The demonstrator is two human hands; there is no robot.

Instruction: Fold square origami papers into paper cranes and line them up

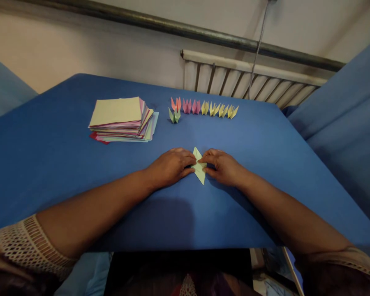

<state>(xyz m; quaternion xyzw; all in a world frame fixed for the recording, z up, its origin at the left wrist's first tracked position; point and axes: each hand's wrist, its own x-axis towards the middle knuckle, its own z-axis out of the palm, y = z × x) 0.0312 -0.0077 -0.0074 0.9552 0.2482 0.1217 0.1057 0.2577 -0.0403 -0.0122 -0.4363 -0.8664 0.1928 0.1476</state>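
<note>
A pale green folded paper [200, 168], kite-shaped with points toward and away from me, lies on the blue table [64, 164] in front of me. My left hand [171, 166] presses its left side with the fingertips together. My right hand [222, 166] pinches its right side, fingers curled onto the paper. Both hands rest on the table, meeting at the paper's middle.
A stack of coloured paper sheets [121, 119] lies at the back left. Behind the hands stands a row of folded paper cranes [203, 108], orange, pink and yellow, with a green crane [174, 115] in front. A radiator [253, 80] is behind the table.
</note>
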